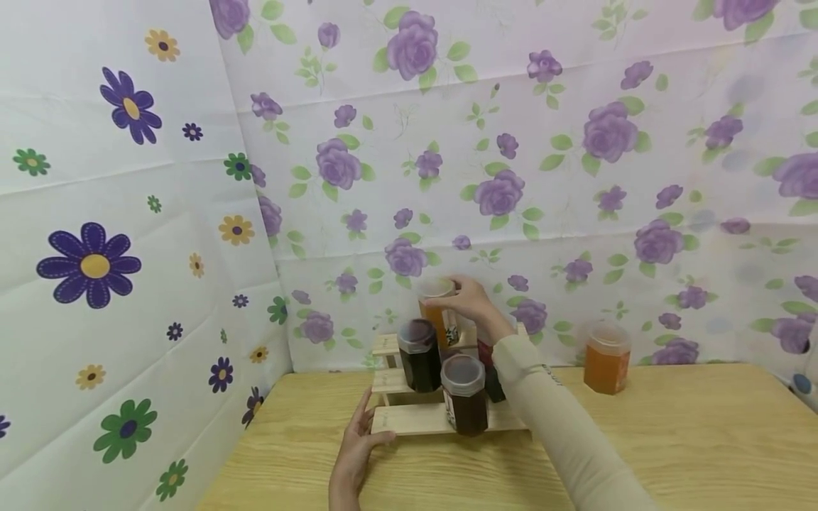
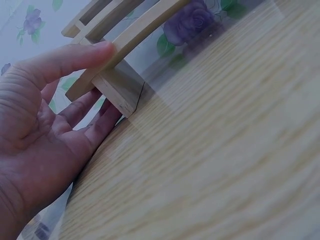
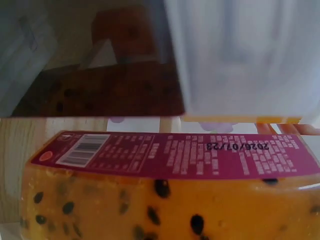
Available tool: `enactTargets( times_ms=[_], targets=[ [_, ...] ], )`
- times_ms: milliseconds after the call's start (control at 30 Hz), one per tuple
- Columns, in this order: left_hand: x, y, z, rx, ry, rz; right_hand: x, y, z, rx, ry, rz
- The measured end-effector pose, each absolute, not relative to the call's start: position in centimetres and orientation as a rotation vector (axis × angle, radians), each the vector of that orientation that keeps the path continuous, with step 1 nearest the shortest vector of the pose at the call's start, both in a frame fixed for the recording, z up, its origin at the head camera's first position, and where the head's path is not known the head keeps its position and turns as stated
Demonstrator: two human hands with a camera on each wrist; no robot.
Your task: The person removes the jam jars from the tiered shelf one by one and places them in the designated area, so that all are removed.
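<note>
A three-step wooden rack (image 1: 409,420) stands on the table. My left hand (image 1: 353,454) grips its left end; in the left wrist view the thumb (image 2: 95,54) lies on the plank and the other fingers reach beneath it. My right hand (image 1: 469,301) holds an orange jar (image 1: 432,314) near its lid, at the top step. A dark jar (image 1: 420,358) sits on the middle step and another dark jar (image 1: 466,404) on the bottom one. Up close in the right wrist view is a seed-flecked orange jar (image 3: 165,205) with a purple label.
Another orange jar (image 1: 607,358) stands on the wood-grain table (image 1: 690,440) to the right. A red-labelled jar (image 1: 485,353) is partly hidden behind my right forearm. Flowered cloth (image 1: 447,142) hangs behind the table and at the left.
</note>
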State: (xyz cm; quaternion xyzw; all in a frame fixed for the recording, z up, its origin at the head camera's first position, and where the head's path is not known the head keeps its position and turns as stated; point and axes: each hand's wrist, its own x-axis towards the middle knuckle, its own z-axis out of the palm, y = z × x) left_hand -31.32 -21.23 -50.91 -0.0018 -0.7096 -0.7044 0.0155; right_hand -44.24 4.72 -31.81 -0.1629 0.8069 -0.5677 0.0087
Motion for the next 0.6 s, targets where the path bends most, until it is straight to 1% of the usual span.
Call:
enactTargets(
  times_ms=[400,600],
  targets=[
    [-31.02,-21.54,-50.55,-0.03,-2.196,-2.196,-44.11,4.63,-32.21,-0.382,2.615,-1.789],
    [-31.13,-20.77,-50.63,0.004,-2.152,-2.188,-44.17,5.19,-31.96,-0.38,2.678,-1.859]
  ],
)
